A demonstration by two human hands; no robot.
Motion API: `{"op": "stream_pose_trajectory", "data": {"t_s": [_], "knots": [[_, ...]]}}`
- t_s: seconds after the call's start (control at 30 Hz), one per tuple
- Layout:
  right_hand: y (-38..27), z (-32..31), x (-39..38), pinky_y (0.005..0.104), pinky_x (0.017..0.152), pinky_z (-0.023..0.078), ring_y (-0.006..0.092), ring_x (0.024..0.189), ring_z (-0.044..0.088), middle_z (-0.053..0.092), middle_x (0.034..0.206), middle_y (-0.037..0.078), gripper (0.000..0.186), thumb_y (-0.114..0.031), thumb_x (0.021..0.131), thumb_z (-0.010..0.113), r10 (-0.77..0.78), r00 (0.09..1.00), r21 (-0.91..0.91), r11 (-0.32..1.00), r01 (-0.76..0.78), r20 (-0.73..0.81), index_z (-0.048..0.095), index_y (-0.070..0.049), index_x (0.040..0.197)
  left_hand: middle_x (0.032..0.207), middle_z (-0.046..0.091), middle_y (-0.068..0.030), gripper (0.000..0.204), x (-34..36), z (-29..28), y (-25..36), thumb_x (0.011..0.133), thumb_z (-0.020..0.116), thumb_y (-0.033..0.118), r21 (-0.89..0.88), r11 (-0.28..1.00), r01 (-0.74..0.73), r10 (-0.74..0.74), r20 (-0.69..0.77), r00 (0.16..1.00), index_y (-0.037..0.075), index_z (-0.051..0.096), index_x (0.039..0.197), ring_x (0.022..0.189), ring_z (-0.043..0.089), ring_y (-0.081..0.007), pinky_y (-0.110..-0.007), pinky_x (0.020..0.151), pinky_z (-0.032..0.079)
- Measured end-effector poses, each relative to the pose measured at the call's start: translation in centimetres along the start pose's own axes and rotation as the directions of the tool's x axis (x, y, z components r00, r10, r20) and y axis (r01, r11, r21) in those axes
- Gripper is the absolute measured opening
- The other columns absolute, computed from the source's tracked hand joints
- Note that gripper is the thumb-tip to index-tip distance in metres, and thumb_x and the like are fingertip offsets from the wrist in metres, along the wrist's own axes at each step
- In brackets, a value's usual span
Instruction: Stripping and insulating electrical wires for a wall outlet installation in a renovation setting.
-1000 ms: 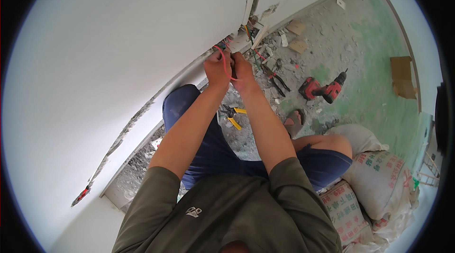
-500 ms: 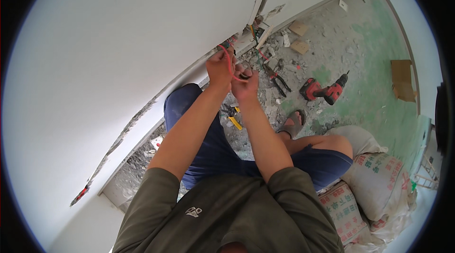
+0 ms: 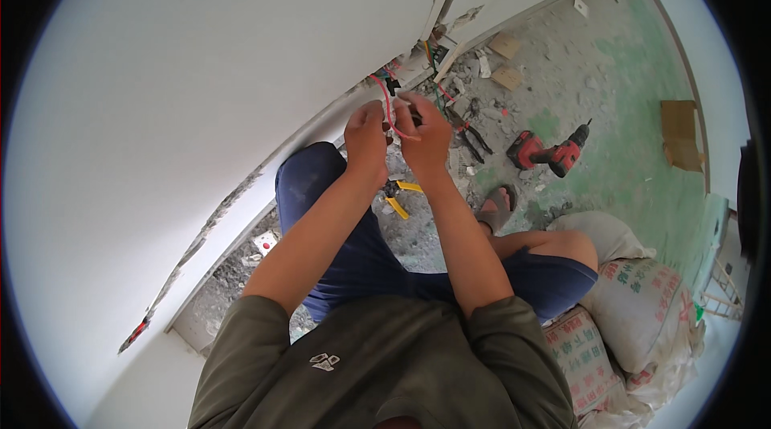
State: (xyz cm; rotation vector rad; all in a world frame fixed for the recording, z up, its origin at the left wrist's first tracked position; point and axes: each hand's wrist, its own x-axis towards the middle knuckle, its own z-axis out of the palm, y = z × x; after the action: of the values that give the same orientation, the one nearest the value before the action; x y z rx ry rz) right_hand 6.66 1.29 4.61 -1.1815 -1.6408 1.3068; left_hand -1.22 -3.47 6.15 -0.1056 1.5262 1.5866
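Broadly, a white wall (image 3: 241, 51) fills the left side, with a long ragged groove cut along its lower part. To the right spreads a grey-green floor (image 3: 618, 67) strewn with rubble; a foot shifting on the loose chips could slip and jolt both hands. Stuffed sacks (image 3: 642, 300) slump together at lower right. A red and black cordless drill (image 3: 562, 158) sits on the floor, where a stray foot might knock it. Near a broken opening at the wall's base, the person's left hand (image 3: 366, 132) and right hand (image 3: 427, 136) face each other, fingers bent, a narrow gap between them; whether either grips anything firmly, one cannot tell. Dark-handled pliers (image 3: 466, 130) and a yellow-handled tool (image 3: 397, 207) lie in the debris, where grit could foul their joints. Thinnest of all, a red wire (image 3: 389, 110) leaves that opening and curves down between the hands to the right one; a hard pull could strain it, jagged edges could nick its covering, and, if live, bare metal could shock.
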Motion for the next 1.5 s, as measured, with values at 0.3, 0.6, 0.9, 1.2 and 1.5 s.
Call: {"op": "stream_pose_trajectory", "data": {"t_s": [0.3, 0.6, 0.9, 1.2, 1.5], "knots": [[-1.1, 2.1, 1.6, 0.0391, 0.063, 0.051, 0.0290, 0.077, 0.065, 0.064, 0.094, 0.007, 0.028, -0.029, 0.087, 0.061, -0.240, 0.970, -0.684, 0.702, 0.198, 0.034, 0.064, -0.015, 0.110, 0.091, 0.060, -0.0017, 0.021, -0.8, -1.1, -0.6, 0.096, 0.050, 0.016, 0.006, 0.998, -0.063, 0.063, 0.000, 0.998, 0.003, 0.061, 0.108, 0.079, 0.054, -0.0091, -0.026, 0.064, 0.045], [1.1, 2.3, 3.5, 0.0286, 0.051, 0.045, 0.0171, 0.063, 0.060, 0.060, 0.073, 0.006, 0.027, -0.029, 0.090, 0.058, 0.275, 0.956, -0.172, 0.951, -0.256, 0.097, 0.068, -0.004, 0.090, 0.091, 0.062, -0.0033, 0.020, -1.1, -1.0, -1.6, 0.093, 0.050, 0.009, 0.112, 0.994, -0.014, 0.025, -0.094, 0.995, 0.000, 0.062, 0.106, 0.082, 0.054, -0.0101, -0.025, 0.073, 0.044], [-0.3, 0.7, 3.6, 0.0220, 0.045, 0.038, 0.0090, 0.052, 0.049, 0.060, 0.076, 0.003, 0.026, -0.026, 0.089, 0.062, 0.437, 0.796, 0.478, 0.639, -0.603, 0.418, 0.065, -0.002, 0.097, 0.096, 0.061, -0.0048, 0.021, -0.8, -1.3, -1.9, 0.089, 0.050, 0.005, 0.049, 0.999, 0.006, 0.001, -0.132, 0.991, 0.001, 0.061, 0.106, 0.084, 0.054, -0.0110, -0.025, 0.074, 0.043], [-0.8, 0.0, 2.9, 0.0391, 0.058, 0.050, 0.0307, 0.072, 0.066, 0.066, 0.083, 0.016, 0.036, -0.033, 0.081, 0.070, -0.219, 0.956, -0.556, 0.779, 0.291, 0.194, 0.064, -0.004, 0.102, 0.095, 0.061, -0.0047, 0.021, -0.4, -1.0, -1.8, 0.089, 0.050, 0.004, 0.122, 0.992, -0.019, 0.031, -0.097, 0.995, 0.001, 0.061, 0.106, 0.082, 0.054, -0.0102, -0.025, 0.072, 0.043], [0.0, 2.3, 2.8, 0.0435, 0.059, 0.052, 0.0330, 0.073, 0.066, 0.065, 0.082, 0.014, 0.027, -0.032, 0.089, 0.056, -0.299, 0.943, -0.719, 0.622, 0.310, 0.148, 0.060, -0.005, 0.086, 0.090, 0.060, -0.0042, 0.021, -0.9, -0.9, -0.9, 0.089, 0.048, 0.003, 0.067, 0.997, -0.046, 0.052, -0.090, 0.995, 0.000, 0.060, 0.105, 0.072, 0.050, -0.0078, -0.024, 0.065, 0.041]]}}
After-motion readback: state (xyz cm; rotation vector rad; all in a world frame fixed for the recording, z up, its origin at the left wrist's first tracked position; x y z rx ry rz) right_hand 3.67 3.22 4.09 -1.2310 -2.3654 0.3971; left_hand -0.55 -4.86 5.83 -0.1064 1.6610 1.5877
